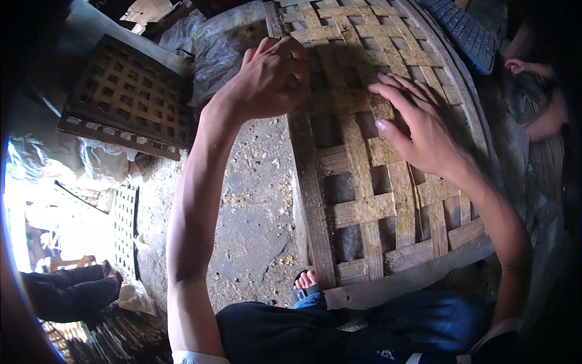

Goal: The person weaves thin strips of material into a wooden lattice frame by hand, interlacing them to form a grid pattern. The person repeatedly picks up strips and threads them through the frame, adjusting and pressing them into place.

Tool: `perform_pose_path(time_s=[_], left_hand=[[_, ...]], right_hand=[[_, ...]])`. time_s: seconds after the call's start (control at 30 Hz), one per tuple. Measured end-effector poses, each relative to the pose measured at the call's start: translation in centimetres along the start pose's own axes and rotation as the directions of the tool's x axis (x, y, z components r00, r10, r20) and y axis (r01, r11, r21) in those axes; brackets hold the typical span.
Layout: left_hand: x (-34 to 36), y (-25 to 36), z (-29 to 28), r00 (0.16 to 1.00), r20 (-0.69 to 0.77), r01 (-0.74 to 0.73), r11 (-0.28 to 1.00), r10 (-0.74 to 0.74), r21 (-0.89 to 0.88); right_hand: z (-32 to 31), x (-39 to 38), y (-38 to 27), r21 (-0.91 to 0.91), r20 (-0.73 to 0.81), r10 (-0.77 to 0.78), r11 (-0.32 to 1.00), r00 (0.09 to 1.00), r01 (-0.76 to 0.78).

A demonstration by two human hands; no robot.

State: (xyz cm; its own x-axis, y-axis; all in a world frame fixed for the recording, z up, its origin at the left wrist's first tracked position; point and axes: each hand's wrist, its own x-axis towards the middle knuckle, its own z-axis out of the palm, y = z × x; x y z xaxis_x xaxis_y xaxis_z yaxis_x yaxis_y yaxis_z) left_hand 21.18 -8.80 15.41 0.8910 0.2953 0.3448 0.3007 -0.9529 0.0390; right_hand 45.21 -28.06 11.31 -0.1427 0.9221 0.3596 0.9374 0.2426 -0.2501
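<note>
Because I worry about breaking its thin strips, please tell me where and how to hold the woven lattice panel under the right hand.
The woven lattice panel is probably best held by its left wooden rail, the left hand coming from the floor side. That rail is a long solid bar along the panel's edge, unlike the thin strips. Clearance underneath is not visible.

The woven lattice [398, 188] looked like rough, matt bamboo, its frame [310, 203] coarse wood; the crinkled plastic sheet [221, 51] over there shone, the floor [251, 194] looked gritty.
</note>
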Motion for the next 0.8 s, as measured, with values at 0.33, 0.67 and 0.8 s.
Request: perform_pose_path(time_s=[0.33,0.67,0.8], left_hand=[[1.0,0.0,-1.8,0.954,0.263,0.12,0.986,-0.147,0.116],[1.1,0.0,-1.3,0.943,0.283,0.158,0.984,-0.176,0.087],[0.4,-1.0,-1.2,0.984,0.064,0.17,0.981,-0.165,-0.092]], right_hand=[[0.3,0.1,-0.2,-0.074,-0.065,-0.015,0.997,0.998,0.01],[0.6,0.1,0.0,-0.037,-0.08,-0.029,0.999,0.996,0.027],[0.5,0.1,0.1,-0.044,-0.082,-0.033,0.999,0.996,0.029]])
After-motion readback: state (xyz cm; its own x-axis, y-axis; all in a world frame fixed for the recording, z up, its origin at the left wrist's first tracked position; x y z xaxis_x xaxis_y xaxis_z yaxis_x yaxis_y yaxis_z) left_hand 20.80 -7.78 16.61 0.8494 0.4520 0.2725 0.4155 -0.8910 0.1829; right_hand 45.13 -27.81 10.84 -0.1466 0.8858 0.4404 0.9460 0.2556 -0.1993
